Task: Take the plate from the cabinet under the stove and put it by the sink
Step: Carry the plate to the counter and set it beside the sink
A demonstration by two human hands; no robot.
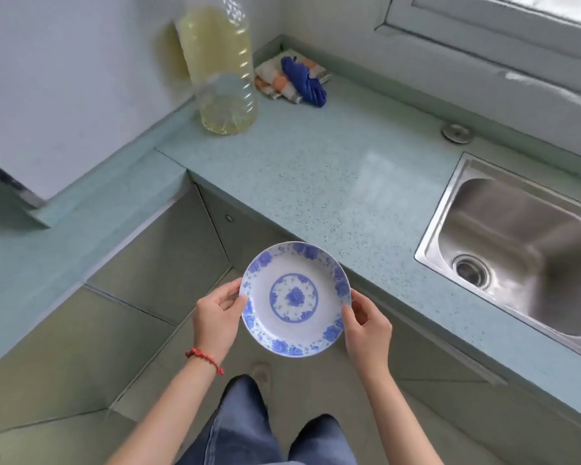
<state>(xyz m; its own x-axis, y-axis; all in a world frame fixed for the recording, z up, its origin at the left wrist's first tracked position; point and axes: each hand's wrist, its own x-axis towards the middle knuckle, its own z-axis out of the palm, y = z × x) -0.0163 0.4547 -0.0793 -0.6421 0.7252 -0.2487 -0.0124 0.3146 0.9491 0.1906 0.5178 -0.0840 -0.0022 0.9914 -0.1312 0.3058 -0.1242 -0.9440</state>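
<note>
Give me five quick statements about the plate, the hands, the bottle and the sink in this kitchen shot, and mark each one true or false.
1. Both hands hold the plate by its rim, the left hand on one side and the right hand on the other. True.
2. The plate already rests on the countertop. False: it is held in the air in front of the counter's edge.
3. The sink has dishes in it. False: its basin is bare.
4. A bottle of yellowish liquid stands on the counter near the wall. True.
5. The plate is plain white. False: it has a blue floral pattern.
</note>
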